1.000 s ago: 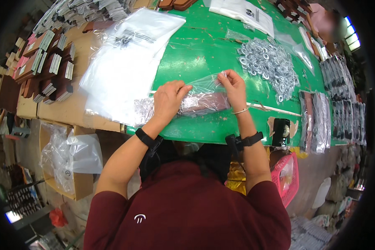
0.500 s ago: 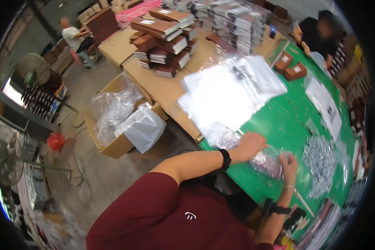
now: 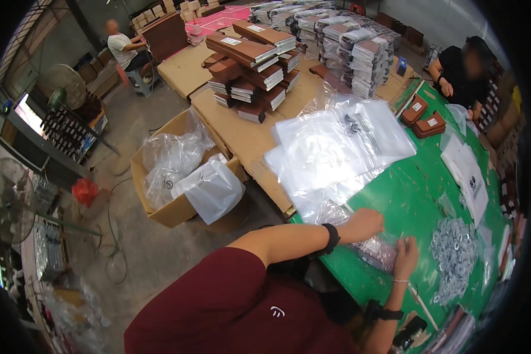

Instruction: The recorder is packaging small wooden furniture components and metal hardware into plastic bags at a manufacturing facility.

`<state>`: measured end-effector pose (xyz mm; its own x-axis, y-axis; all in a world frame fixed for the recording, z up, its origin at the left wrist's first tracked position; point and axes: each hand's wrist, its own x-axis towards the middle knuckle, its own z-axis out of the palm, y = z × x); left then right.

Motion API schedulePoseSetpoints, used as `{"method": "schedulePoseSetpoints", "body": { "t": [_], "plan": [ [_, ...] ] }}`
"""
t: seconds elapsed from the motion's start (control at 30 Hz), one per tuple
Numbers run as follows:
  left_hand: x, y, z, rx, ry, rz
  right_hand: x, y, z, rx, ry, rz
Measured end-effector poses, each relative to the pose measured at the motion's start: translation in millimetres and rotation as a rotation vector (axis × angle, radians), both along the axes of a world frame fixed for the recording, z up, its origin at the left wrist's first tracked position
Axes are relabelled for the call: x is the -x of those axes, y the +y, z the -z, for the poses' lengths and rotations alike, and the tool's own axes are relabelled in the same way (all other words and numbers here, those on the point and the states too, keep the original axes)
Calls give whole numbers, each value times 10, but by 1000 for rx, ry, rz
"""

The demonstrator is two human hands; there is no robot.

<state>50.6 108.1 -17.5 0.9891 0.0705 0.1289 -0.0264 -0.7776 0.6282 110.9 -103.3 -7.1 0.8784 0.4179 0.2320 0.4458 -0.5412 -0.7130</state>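
A brownish piece in a clear plastic bag [image 3: 376, 252] lies on the green tabletop close to my body. My left hand [image 3: 363, 225] is closed at the bag's far left end, its fingers curled onto the plastic. At the bag's right end, my right hand [image 3: 405, 257] pinches the film between thumb and fingers. Beyond my left hand, a stack of large flat clear plastic bags [image 3: 336, 162] spreads over the table, with crumpled film at its near edge. To the right of my right hand sits a heap of small shiny metal parts [image 3: 453, 256].
Brown slabs [image 3: 251, 65] are piled on the cardboard-covered table, with wrapped stacks [image 3: 357, 56] behind. A cardboard box [image 3: 159, 206] of plastic film stands on the floor at left. Two brown pieces [image 3: 429, 125] lie near a co-worker [image 3: 463, 76] at far right; another person [image 3: 127, 50] sits far left.
The view has shifted, so the scene sits lower and further right. Both hands stay at the bag with small finger movements. The co-worker at the far right has moved an arm.
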Motion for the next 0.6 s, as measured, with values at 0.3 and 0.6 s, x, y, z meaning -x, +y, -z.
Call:
{"method": "schedulePoseSetpoints", "body": {
  "t": [0.3,0.6],
  "plan": [
    [22,2,21,28,-74,18,123,71,16,-6,-269,160],
    [-67,18,-41,32,-65,107,211,44,-138,-44,-72,212]
  ]
}}
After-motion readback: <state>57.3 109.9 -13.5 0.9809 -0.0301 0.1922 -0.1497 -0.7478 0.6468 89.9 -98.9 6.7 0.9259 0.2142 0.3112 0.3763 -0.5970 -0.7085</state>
